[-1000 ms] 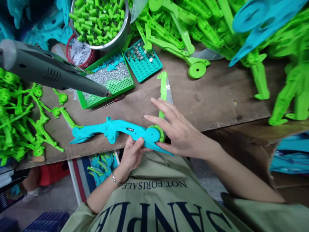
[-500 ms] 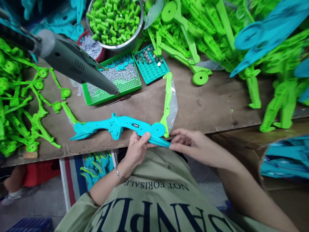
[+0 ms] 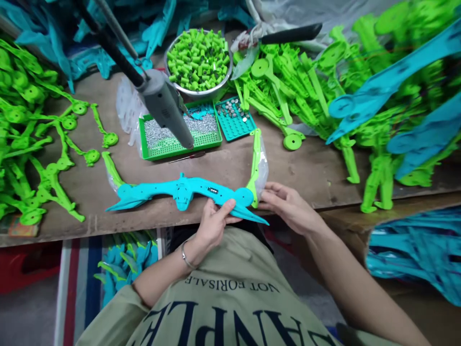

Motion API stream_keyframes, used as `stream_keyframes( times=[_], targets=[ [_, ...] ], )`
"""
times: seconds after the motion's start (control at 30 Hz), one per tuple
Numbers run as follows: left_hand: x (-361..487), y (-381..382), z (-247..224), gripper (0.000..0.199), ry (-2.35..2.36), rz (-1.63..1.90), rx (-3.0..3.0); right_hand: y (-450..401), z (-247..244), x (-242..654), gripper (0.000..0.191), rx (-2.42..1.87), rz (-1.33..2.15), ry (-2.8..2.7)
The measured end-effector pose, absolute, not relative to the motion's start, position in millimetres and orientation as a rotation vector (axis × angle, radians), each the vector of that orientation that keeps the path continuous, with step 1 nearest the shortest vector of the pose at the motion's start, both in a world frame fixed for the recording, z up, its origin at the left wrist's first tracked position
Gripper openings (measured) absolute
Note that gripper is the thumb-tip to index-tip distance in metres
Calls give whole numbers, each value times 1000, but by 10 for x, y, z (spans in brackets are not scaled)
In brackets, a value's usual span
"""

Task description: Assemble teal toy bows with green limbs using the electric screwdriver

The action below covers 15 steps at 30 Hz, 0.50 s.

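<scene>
A blue toy bow point(image 3: 196, 188) lies along the front edge of the bench, a green limb raised at each end. My left hand point(image 3: 212, 223) grips the blue body near its right end, thumb on top and fingers beneath. At the right green limb point(image 3: 255, 166), a translucent film piece point(image 3: 263, 170) runs along the outer side. My right hand point(image 3: 291, 206) has its fingers curled against the base of that limb and film; the fingertips are partly hidden. A grey electric screwdriver point(image 3: 165, 108) hangs above, tip down.
Behind the bow stand a green tray of screws point(image 3: 201, 142), a blue tray of round metal pieces point(image 3: 234, 129) and a metal bowl of green cylinders point(image 3: 228, 77). Green parts are heaped left point(image 3: 32, 144) and right point(image 3: 288, 81). A thin red-handled tool point(image 3: 194, 155) lies before the tray.
My right hand has moved from the blue pointed tip up to the base of the green limb. My left hand keeps its hold. The view has shifted, showing more of the bench's back.
</scene>
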<state>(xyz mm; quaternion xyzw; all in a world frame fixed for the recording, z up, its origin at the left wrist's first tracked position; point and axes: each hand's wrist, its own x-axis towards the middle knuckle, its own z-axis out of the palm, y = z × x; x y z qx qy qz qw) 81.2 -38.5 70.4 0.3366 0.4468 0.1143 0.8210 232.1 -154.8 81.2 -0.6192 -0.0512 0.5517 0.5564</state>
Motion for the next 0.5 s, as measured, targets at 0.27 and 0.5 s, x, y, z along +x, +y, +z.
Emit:
stream_keyframes(
  times=[0.27,0.5],
  targets=[
    [810,-428,667,66,905,261,700,-1282,776,2198,56,-1532,1224,11],
    [890,-474,593,53,897,282,625,-1398,838,2464,71,-2172,1022,-426]
  ],
)
